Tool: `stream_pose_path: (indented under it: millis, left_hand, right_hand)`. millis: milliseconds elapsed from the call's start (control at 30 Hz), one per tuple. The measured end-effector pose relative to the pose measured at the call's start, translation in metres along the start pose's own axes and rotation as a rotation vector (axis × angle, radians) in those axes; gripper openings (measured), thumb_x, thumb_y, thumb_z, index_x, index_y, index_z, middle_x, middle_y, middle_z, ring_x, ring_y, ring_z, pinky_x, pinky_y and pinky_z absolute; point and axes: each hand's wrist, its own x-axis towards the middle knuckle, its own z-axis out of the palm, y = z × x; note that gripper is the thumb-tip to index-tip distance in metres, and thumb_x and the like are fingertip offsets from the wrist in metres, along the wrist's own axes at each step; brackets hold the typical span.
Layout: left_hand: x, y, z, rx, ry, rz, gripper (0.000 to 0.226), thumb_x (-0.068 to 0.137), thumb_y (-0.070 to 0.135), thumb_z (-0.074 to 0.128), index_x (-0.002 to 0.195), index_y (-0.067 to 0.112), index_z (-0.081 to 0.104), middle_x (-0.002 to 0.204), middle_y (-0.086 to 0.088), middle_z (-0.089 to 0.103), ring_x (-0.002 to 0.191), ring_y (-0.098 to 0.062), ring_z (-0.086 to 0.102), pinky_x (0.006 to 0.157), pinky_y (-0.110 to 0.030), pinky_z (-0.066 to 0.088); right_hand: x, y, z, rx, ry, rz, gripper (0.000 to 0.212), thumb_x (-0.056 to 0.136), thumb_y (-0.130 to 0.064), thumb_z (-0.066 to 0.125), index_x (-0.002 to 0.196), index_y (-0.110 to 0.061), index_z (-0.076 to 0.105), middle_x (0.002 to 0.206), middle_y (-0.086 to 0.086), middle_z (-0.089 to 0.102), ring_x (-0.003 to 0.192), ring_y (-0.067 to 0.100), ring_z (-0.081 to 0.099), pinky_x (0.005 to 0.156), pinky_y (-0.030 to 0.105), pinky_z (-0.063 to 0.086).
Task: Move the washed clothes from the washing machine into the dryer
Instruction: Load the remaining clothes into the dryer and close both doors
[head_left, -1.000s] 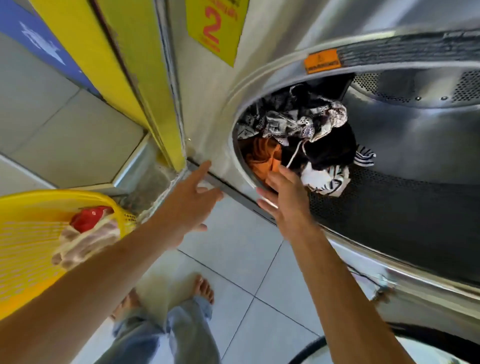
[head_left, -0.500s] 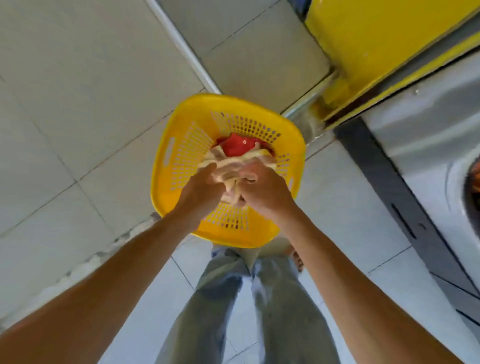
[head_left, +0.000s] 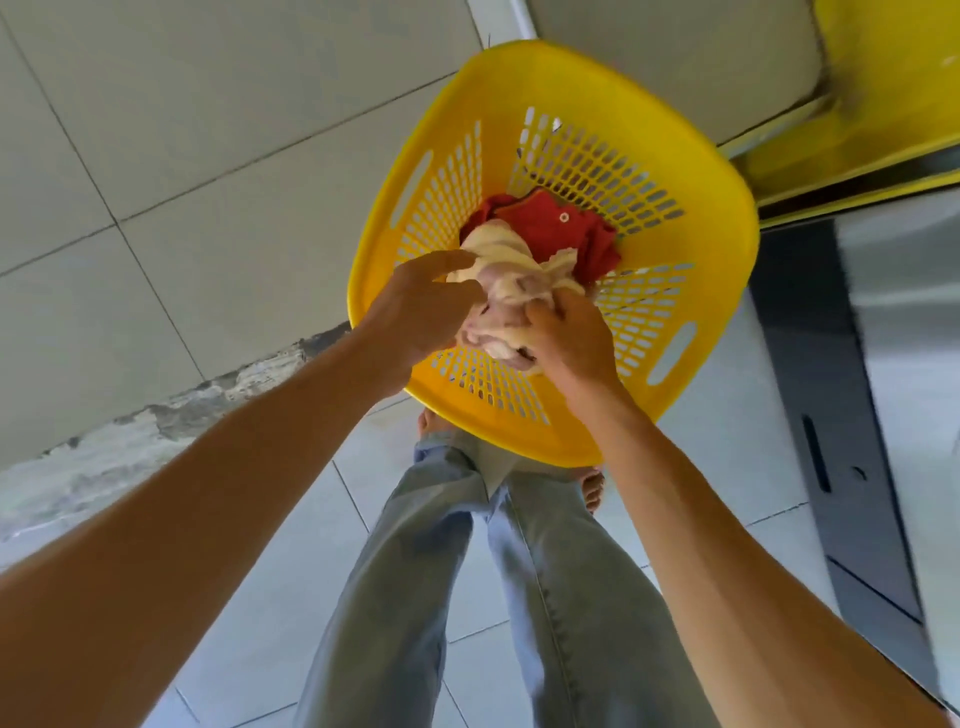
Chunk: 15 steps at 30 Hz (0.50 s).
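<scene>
- Half a second ago my hands only reached the pale cloth; now it comes a little up from the yellow basket (head_left: 717, 291).
- My left hand (head_left: 415, 306) and right hand (head_left: 566, 343) have fingers closed on the cream garment (head_left: 506, 291).
- The red garment (head_left: 556, 228) lies behind it, at the far side, inside the basket.
- I judge the dryer at right receives this one next.

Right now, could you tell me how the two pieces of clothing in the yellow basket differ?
The cream cloth is bunched in the grip of both the left hand and right hand; the red garment lies untouched. The cream cloth sits nearer the person, partly covering the red garment. Both are inside the basket.
</scene>
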Motion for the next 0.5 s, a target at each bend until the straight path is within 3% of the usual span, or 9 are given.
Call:
stream_pose_path:
  millis: [100,167,233,300,367,433,500]
  left_hand:
    - [-0.024,0.013,0.005,-0.062,-0.067,-0.022,0.064,0.074,0.048,0.071,0.134,0.044,0.049,0.121,0.008,0.059,0.104,-0.021,0.056,0.088,-0.055,0.052]
    - [-0.038,0.023,0.012,-0.185,-0.223,-0.067,0.041,0.081,0.050,0.068,0.118,0.039,0.054,0.112,0.005,0.064,0.102,-0.025,0.061,0.087,-0.056,0.052]
    - [-0.051,0.031,0.020,-0.299,-0.366,-0.035,0.019,0.086,0.030,0.066,0.100,0.021,0.058,0.096,-0.010,0.064,0.088,-0.024,0.066,0.079,-0.039,0.056]
    - [-0.063,0.036,0.025,-0.297,-0.350,0.014,0.017,0.085,0.010,0.059,0.101,0.008,0.062,0.096,-0.015,0.066,0.088,-0.025,0.066,0.076,-0.032,0.056]
    - [-0.078,0.046,0.030,-0.274,-0.268,0.025,0.033,0.086,0.002,0.057,0.117,0.004,0.065,0.113,-0.021,0.069,0.106,-0.033,0.066,0.090,-0.040,0.055]
    - [-0.096,0.060,0.038,-0.255,-0.184,0.056,0.033,0.085,0.003,0.057,0.116,0.006,0.068,0.116,-0.022,0.069,0.112,-0.036,0.064,0.098,-0.047,0.052]
    - [-0.119,0.078,0.049,-0.254,-0.166,0.078,0.025,0.084,0.007,0.057,0.103,0.011,0.072,0.106,-0.020,0.070,0.104,-0.036,0.066,0.092,-0.044,0.054]
  right_hand:
    - [-0.064,-0.021,-0.035,0.295,-0.030,0.038,0.032,0.076,-0.043,0.057,0.077,-0.013,0.067,0.069,-0.005,0.064,0.071,0.014,0.058,0.063,0.033,0.042]
    - [-0.096,-0.027,-0.055,0.494,-0.123,0.090,0.028,0.068,-0.038,0.061,0.082,-0.016,0.071,0.077,-0.005,0.069,0.077,0.012,0.062,0.069,0.031,0.047]
    - [-0.116,-0.031,-0.073,0.590,-0.216,0.088,0.035,0.068,-0.035,0.061,0.091,-0.012,0.073,0.092,0.009,0.073,0.092,0.027,0.067,0.081,0.044,0.051]
    - [-0.133,-0.037,-0.093,0.571,-0.220,0.049,0.024,0.079,-0.032,0.062,0.078,-0.009,0.067,0.076,0.007,0.067,0.076,0.022,0.060,0.071,0.040,0.048]
    - [-0.147,-0.043,-0.115,0.552,-0.169,0.015,0.027,0.083,-0.035,0.062,0.064,-0.017,0.057,0.062,-0.006,0.055,0.064,0.011,0.049,0.062,0.029,0.039]
    - [-0.156,-0.044,-0.139,0.585,-0.094,0.027,0.020,0.077,-0.041,0.063,0.075,-0.021,0.063,0.069,-0.012,0.063,0.068,0.006,0.058,0.065,0.025,0.043]
    - [-0.161,-0.033,-0.160,0.666,-0.011,0.062,0.031,0.073,-0.048,0.064,0.096,-0.028,0.068,0.091,-0.015,0.072,0.089,0.002,0.067,0.077,0.029,0.051]
